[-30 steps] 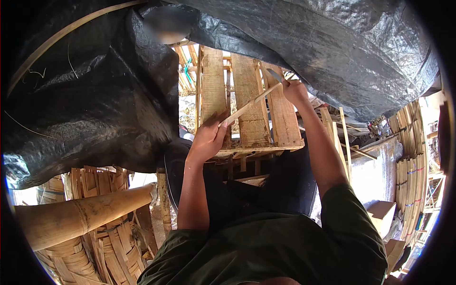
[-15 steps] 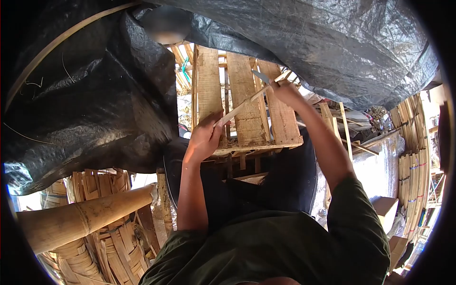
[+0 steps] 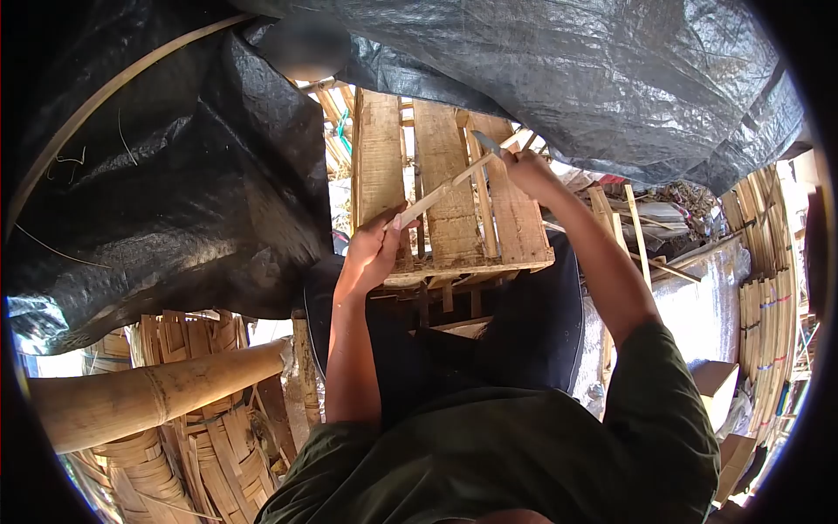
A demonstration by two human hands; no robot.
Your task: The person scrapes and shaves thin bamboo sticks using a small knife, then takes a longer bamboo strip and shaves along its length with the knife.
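Note:
A pale, narrow strip of wood or bamboo (image 3: pixel 429 201) slants up to the right above a slatted wooden bench (image 3: pixel 447 223). Its lower end is gripped by my left hand (image 3: pixel 374 253). My right hand (image 3: pixel 526 172) is closed around a knife, whose handle is hidden in the fist. The grey blade (image 3: pixel 486 142) points up and left, close to the upper part of the strip. Whether the blade touches the strip cannot be made out.
Black plastic sheeting (image 3: pixel 209 192) hangs at the left and across the top. A thick bamboo pole (image 3: pixel 166 393) and woven bamboo bundles (image 3: pixel 218 445) are at the lower left. Bundled strips (image 3: pixel 768 323) and a cardboard box (image 3: pixel 716 384) stand at the right.
My right hand and the knife have moved left and slightly down from a second ago. My left hand still holds the strip, slightly further left.

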